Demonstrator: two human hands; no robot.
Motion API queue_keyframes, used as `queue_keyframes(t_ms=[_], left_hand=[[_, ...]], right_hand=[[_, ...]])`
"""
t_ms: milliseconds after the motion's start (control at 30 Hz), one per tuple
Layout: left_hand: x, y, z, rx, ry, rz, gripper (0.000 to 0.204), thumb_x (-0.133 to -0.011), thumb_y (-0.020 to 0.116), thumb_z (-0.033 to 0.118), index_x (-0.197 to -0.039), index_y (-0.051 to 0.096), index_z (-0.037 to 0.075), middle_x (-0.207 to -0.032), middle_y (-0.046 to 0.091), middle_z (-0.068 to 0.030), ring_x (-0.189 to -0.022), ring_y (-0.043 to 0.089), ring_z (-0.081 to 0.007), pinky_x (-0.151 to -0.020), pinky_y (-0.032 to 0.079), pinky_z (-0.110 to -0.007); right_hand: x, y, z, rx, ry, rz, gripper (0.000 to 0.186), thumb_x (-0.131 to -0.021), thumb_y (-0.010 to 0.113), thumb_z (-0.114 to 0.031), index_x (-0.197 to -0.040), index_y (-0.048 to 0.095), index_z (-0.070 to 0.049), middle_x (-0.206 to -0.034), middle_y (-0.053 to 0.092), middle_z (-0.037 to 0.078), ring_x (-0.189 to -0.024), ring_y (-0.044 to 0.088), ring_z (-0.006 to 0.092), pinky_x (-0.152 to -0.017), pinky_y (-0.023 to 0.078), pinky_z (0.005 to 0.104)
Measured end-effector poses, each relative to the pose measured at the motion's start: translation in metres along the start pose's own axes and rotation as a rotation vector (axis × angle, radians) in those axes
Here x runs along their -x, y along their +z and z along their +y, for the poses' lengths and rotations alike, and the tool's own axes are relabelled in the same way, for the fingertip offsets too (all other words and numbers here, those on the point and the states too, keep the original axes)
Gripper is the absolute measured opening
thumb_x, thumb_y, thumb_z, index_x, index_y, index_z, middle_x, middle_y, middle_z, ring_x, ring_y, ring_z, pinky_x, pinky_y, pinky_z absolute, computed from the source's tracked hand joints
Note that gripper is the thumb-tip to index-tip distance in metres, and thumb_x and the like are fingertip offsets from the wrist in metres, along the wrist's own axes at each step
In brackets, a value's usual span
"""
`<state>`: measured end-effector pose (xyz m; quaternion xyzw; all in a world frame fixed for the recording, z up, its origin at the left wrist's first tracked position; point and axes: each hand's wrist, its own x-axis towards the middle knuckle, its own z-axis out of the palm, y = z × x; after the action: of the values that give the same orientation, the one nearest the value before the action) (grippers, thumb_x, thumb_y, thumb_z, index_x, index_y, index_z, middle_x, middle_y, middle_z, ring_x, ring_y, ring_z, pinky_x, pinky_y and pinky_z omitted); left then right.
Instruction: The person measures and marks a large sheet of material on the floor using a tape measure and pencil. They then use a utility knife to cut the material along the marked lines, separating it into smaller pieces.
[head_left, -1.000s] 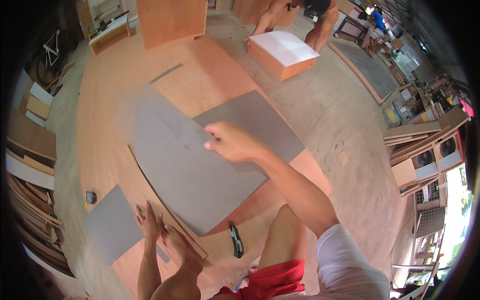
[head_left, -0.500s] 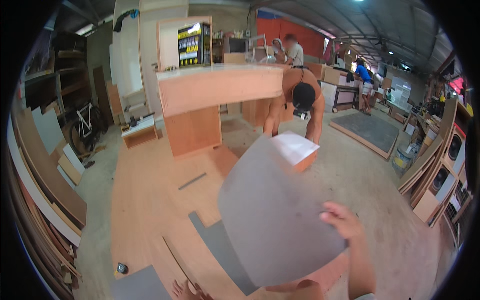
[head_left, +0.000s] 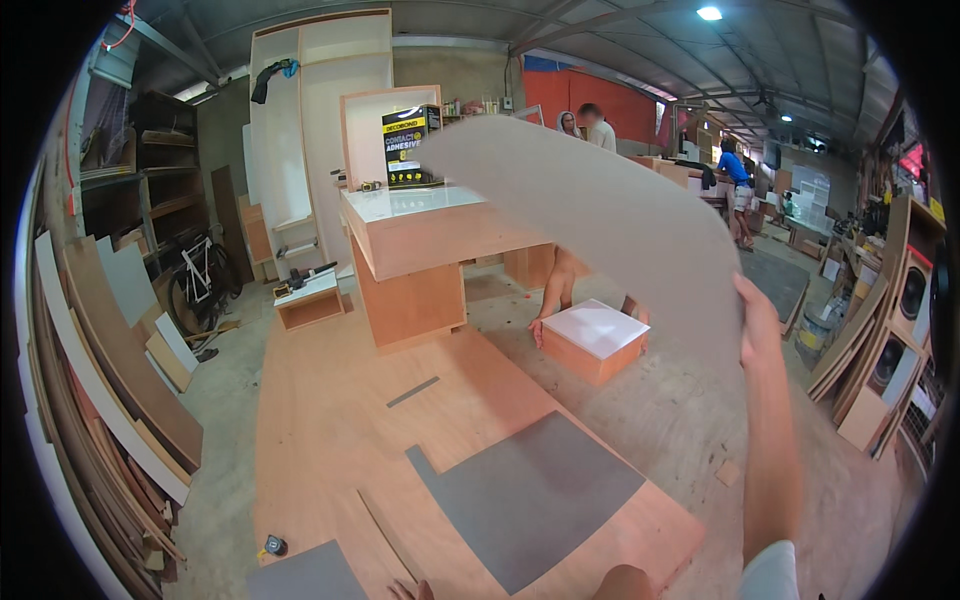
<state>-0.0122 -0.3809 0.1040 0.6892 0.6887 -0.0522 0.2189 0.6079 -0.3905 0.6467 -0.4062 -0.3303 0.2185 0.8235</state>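
My right hand (head_left: 757, 320) grips the edge of a large, thin grey laminate sheet (head_left: 620, 215), its fingers closed round it. The sheet is held up and bows, its far end blurred in front of a long wooden cabinet piece. My left hand (head_left: 412, 590) shows only its fingertips at the lower edge, apart and resting on the plywood board (head_left: 310, 430), beside a thin dark strip (head_left: 385, 530). Another grey sheet (head_left: 540, 500), with a narrow arm at its left corner, lies flat on the board. A grey piece (head_left: 310, 573) lies at the lower left, near a tape measure (head_left: 275, 545).
Beyond the board, a co-worker's hands hold a white-topped wooden box (head_left: 597, 340); the raised sheet hides most of that person. A white-topped cabinet (head_left: 430, 235) bears a black adhesive box (head_left: 410, 145). Panels (head_left: 120, 360) lean at left, speaker cabinets (head_left: 885, 350) at right.
My right hand has raised the grey sheet up and away, uncovering the sheet lying on the board. My left hand has slipped lower in view. The co-worker's white-topped box is lower in the picture.
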Motion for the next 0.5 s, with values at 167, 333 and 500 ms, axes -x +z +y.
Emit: queue_keyframes(t_ms=[167,333,500], left_hand=[[0.003,-0.012,0.021,0.026,0.044,-0.063,0.093,-0.085,0.077,0.047,-0.163,0.035,0.017,-0.165,0.009,-0.0382,-0.154,-0.001,-0.0609,-0.117,0.015,-0.077],[0.015,-0.002,0.013,0.070,0.024,-0.098,0.095,-0.085,0.077,0.045,-0.163,0.033,0.016,-0.165,-0.002,-0.0434,-0.153,-0.010,-0.0633,-0.115,0.010,-0.081],[0.023,-0.015,0.018,0.154,-0.082,-0.073,0.092,-0.086,0.078,0.043,-0.164,0.034,0.020,-0.169,-0.010,-0.0375,-0.156,-0.013,-0.0582,-0.117,0.007,-0.081]], right_hand=[[-0.057,0.151,0.012,-0.104,-0.022,-0.072,0.026,-0.098,0.067,-0.010,-0.119,0.066,0.005,-0.120,0.069,0.015,-0.112,0.068,0.0272,-0.099,0.055,0.0420],[-0.046,0.265,0.042,-0.039,-0.020,-0.299,0.017,-0.098,0.059,-0.004,-0.113,0.060,0.005,-0.111,0.066,0.015,-0.107,0.068,0.0274,-0.089,0.064,0.0405],[-0.041,0.319,0.039,-0.176,-0.028,-0.279,0.020,-0.094,0.048,0.005,-0.109,0.057,0.014,-0.113,0.065,0.024,-0.103,0.073,0.0356,-0.085,0.069,0.0396]])
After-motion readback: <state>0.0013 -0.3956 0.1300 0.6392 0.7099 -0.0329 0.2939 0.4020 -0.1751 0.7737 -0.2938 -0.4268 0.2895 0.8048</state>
